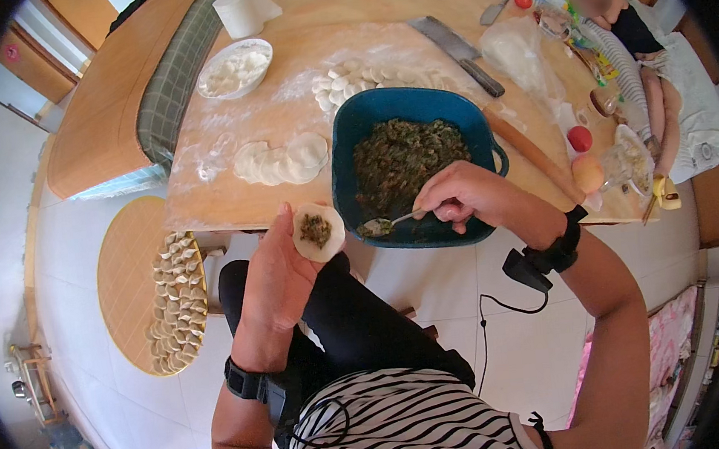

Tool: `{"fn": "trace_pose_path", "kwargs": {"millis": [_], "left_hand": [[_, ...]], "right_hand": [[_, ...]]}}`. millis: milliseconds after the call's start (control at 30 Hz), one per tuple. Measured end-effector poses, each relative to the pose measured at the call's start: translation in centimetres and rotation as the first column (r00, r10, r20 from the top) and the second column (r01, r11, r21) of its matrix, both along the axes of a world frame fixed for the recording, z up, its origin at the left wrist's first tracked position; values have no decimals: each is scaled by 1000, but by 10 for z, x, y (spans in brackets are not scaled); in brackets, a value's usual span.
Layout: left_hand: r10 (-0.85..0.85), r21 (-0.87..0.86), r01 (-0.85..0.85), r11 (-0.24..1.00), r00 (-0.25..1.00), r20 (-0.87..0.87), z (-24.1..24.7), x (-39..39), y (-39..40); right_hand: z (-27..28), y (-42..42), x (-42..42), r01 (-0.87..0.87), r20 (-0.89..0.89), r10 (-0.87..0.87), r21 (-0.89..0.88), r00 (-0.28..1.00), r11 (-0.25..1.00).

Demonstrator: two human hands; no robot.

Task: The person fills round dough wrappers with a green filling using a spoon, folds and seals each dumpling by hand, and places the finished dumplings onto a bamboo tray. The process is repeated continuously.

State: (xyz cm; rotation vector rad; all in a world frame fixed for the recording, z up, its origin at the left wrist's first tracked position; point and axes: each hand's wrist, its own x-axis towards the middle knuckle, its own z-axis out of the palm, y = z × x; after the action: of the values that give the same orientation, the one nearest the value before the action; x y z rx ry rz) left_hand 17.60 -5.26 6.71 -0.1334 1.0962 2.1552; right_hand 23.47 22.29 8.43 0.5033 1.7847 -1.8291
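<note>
My left hand (283,266) holds a round dough wrapper (321,247) on its fingers, with a small heap of dark green filling (316,229) at the wrapper's middle. My right hand (463,196) grips a metal spoon (378,227), its bowl low inside the near left corner of a blue basin (344,155). Chopped filling (411,156) lies across the basin's floor. Left of the basin, overlapping flat wrappers (280,161) rest on the floured table. Small dough pieces (347,81) lie behind the basin.
A flour bowl (235,68) and a paper roll (238,12) stand at back left. A cleaver (452,40) and a rolling pin (533,155) lie right. Folded dumplings (180,298) cover part of a round board (127,277) at lower left. A person (634,27) lies at far right.
</note>
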Motion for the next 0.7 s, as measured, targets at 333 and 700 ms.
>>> {"fn": "trace_pose_path", "kwargs": {"millis": [333,700], "left_hand": [[-129,5,129,992,986,103,-3,18,-1],[-99,87,98,991,995,4,20,20,-14]], "right_hand": [[19,-17,6,3,-81,6,106,997,994],[47,-69,31,381,-773,537,634,337,673]]}}
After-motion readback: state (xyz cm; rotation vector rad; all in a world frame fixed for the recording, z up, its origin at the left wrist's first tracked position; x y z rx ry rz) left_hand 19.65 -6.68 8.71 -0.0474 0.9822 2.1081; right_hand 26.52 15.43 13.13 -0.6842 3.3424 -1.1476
